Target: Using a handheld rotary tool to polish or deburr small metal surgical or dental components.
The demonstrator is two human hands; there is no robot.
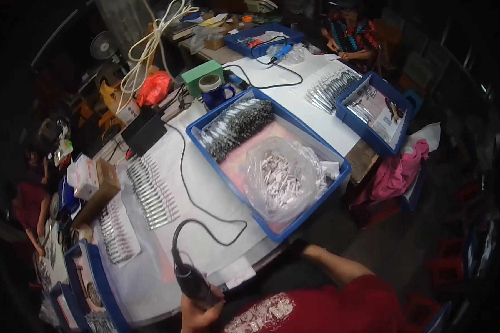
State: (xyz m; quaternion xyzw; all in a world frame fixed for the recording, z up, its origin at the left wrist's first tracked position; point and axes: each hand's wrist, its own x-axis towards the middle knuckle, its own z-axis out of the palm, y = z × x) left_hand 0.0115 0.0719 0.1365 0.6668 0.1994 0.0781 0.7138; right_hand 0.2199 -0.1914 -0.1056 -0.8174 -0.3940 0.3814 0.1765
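Note:
My left hand [201, 315], at the lower middle, is wrapped around a black corded power tool [193, 284] shaped like an electric screwdriver. Its working tip cannot be made out. From the tool's upper end a dark cable loops over the white-covered table [205, 191]. My right forearm [339, 265] reaches to the table's near edge; the right hand [300, 247] is dark there, its fingers hidden. Beyond it stands a blue tray [339, 172] with a clear bag [253, 172] of small white pieces and a pile of slim silver metal parts [236, 125].
Silver parts lie in rows [151, 191] on the left. Blue bins [86, 277] stand at the lower left, beside a cardboard box [103, 188]. Far right, another blue tray [375, 136] sits near a pink cloth [397, 175]. A co-worker [353, 33] sits at the back.

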